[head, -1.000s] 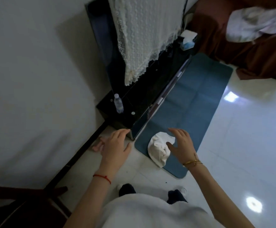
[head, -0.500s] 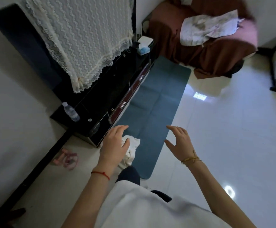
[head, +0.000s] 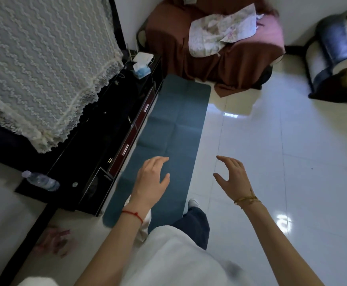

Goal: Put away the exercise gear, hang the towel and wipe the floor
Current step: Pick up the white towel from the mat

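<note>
The left arm hides most of the white towel [head: 145, 223]; pink sandals [head: 54, 241] are blurred.

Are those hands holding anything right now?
No. The left hand and right hand hover empty, fingers spread, above the blue mat and floor.

I'm looking at a home living rm — cloth-draped armchair [head: 220, 50], low black TV cabinet [head: 98, 145] w/ lace cover [head: 40, 65], glossy tile floor [head: 282, 151].

A teal mat [head: 168, 129] lies on glossy white tiles [head: 271, 151] beside a black cabinet [head: 98, 141], a cream wave-patterned lace cloth [head: 40, 65] and a brown-draped sofa [head: 220, 58].
</note>
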Action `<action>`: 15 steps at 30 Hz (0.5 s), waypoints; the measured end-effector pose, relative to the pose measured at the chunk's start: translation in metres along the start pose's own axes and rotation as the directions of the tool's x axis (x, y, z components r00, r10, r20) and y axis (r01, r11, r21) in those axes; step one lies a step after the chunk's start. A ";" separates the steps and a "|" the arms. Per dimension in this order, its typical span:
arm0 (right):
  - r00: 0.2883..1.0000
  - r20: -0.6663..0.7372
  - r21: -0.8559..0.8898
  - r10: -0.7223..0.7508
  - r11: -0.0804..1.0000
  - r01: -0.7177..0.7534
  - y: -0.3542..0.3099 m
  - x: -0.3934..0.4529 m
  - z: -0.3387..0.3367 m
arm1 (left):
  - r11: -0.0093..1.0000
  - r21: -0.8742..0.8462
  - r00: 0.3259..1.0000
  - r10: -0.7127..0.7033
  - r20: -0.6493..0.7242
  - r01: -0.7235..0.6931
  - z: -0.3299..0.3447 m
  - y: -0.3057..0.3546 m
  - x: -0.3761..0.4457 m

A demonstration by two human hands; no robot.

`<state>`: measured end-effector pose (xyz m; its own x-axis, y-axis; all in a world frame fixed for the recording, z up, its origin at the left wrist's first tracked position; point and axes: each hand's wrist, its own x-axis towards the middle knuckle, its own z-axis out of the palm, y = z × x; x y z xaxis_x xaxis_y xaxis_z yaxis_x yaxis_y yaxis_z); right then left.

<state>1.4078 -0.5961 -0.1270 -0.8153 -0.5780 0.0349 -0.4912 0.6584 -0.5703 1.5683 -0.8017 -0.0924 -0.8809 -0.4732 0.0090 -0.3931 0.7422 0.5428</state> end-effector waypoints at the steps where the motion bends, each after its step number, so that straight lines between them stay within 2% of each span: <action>1: 1.000 -0.002 0.002 0.005 1.000 -0.005 0.007 0.016 -0.003 | 1.000 0.000 1.000 0.004 -0.001 -0.004 0.005 0.005 0.018; 9: 0.995 0.088 -0.006 -0.052 0.999 0.053 0.033 0.160 -0.026 | 0.993 -0.063 0.993 -0.102 -0.056 0.099 0.017 0.037 0.151; 15: 0.968 0.180 0.013 -0.175 0.984 0.175 0.014 0.243 -0.020 | 0.976 -0.070 0.969 -0.215 -0.120 0.207 -0.003 0.027 0.195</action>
<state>1.1966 -0.7176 -0.1103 -0.6485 -0.7611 -0.0140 -0.6221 0.5405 -0.5664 1.3870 -0.8751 -0.0731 -0.7377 -0.6751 -0.0066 -0.5478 0.5928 0.5903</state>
